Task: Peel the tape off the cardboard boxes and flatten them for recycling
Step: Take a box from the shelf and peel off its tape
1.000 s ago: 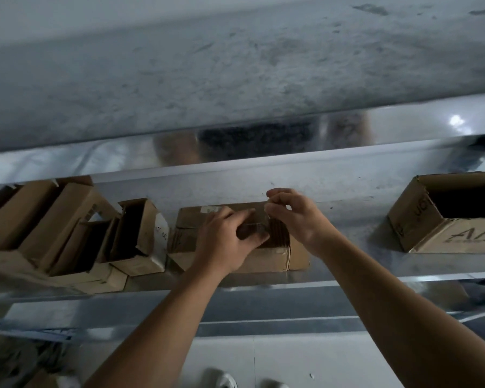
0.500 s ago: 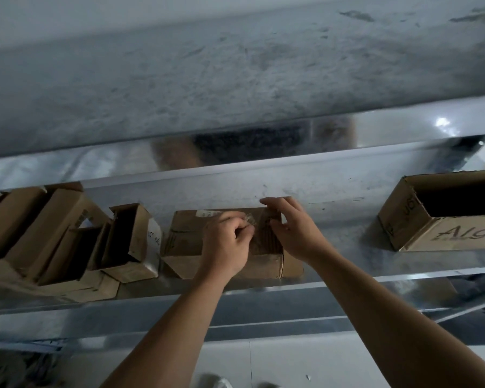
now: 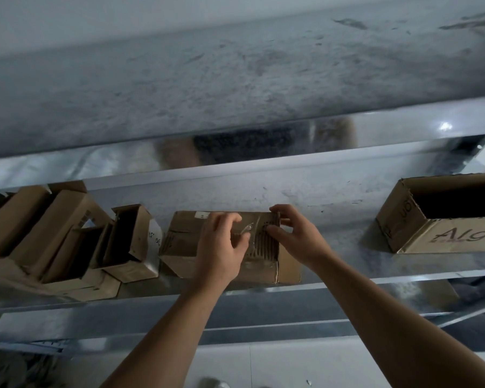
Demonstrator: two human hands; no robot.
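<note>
1. Grey and scuffed, a broad surface fills the upper half of the view. Below it a shiny metal shelf runs from edge to edge. A pale tiled floor shows beneath the shelf's front lip.
2. Near the middle of the shelf lies a closed cardboard box, brown and creased. It has a small white label at its far edge and a ribbed patch of bare corrugation on its top, toward the right end.
3. The left hand reaches over the box top from the near side. Its fingers are curled. Thumb and forefinger pinch a strip of clear tape, which stands up off the cardboard in a crinkled, glinting fold.
4. The right hand grips the box at its far right corner. Its fingers hook over the far edge while the thumb presses down on the ribbed patch, just beside the lifted tape.
5. The two hands are close together, with the thumbs almost meeting at the tape. Both forearms come up from the bottom of the view.
6. Just to the left of the box, a small open carton shows a dark mouth and some marks on a pale side panel. Whether it touches the box cannot be told.
7. Beyond it, a cluster of open cartons leans together at the left end of the shelf.
8. Well apart on the right sits a larger open box. Its hollow is dark, and printed lettering beginning "Alg" runs along its near face.
</note>
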